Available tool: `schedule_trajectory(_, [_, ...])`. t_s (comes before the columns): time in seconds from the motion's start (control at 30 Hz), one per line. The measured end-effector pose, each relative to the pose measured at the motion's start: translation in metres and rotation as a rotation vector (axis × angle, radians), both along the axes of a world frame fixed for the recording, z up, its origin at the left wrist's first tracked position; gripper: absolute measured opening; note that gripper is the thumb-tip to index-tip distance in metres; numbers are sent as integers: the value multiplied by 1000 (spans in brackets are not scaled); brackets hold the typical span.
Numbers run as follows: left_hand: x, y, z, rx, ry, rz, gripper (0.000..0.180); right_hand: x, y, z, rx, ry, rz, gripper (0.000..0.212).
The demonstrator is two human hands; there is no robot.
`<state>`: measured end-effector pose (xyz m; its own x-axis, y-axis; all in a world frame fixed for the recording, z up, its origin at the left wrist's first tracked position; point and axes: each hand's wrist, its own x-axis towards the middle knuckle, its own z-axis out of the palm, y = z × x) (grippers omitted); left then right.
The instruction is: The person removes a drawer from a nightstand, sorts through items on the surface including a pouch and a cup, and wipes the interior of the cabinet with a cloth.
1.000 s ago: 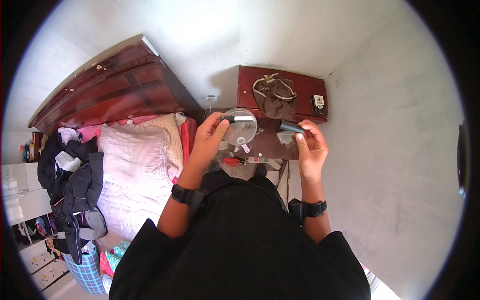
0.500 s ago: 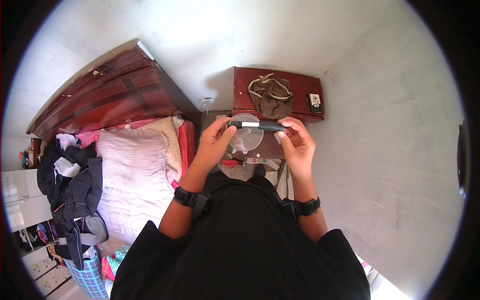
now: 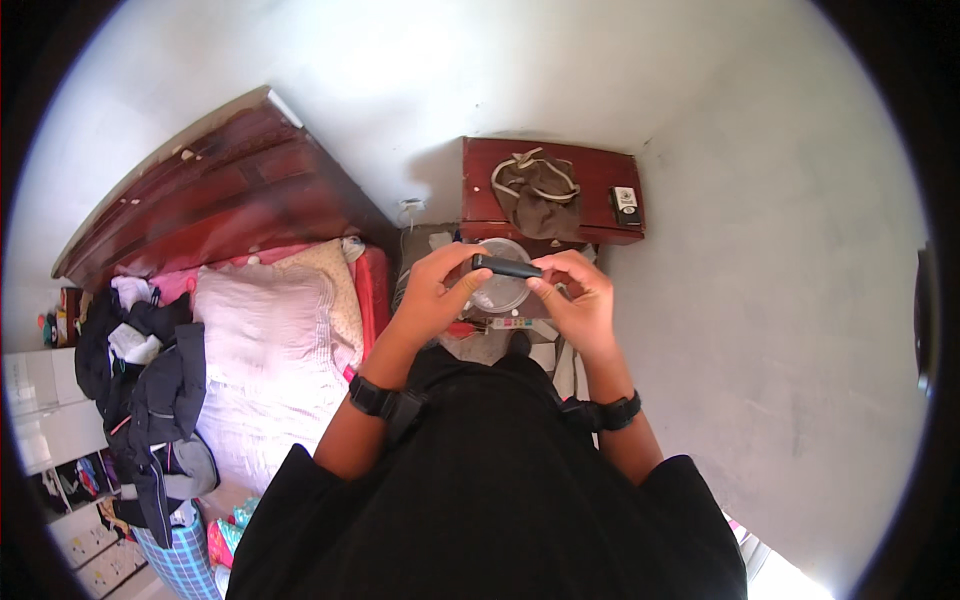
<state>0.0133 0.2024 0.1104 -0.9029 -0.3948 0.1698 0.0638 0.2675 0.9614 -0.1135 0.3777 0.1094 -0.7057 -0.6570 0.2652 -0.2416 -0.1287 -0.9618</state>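
A slim black stick-shaped object lies roughly level between my two hands; its exact kind is not clear. My left hand pinches its left end between thumb and fingers. At the other end, the thumb and fingers of my right hand close on its right tip. Just beneath the hands stands a round, clear plastic tub, partly covered by the fingers and the stick.
Beyond the hands is a dark red cabinet bearing a brown drawstring bag and a small black-and-white box. To the left stands a bed with dark clothes heaped beside it. A bare wall rises on the right.
Both hands have come closer together and slightly nearer to me. The black object looks shorter, and the silvery-white band at its middle no longer shows.
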Motion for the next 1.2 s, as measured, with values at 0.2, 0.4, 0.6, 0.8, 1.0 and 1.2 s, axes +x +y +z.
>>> schedule_trajectory(0.2, [-5,3,-9,208,-49,95,25,-11,7,-29,-118,-367,-172,19])
schedule_trajectory(0.4, [33,-21,-55,219,-144,263,27,-108,43,-160,-75,-552,-755,19])
schedule_trajectory(0.6, [68,-11,-78,365,-256,434,25,-178,20,-216,29,-748,-881,23])
schedule_trajectory(0.8, [24,18,-79,252,-293,353,26,-167,7,-224,-89,-541,-950,33])
schedule_trajectory(1.0, [-105,62,-107,239,-249,-70,37,-117,98,-278,-115,-878,-743,23])
schedule_trajectory(1.2, [-241,89,-141,211,-236,-95,50,-79,202,-244,35,-1118,-681,18])
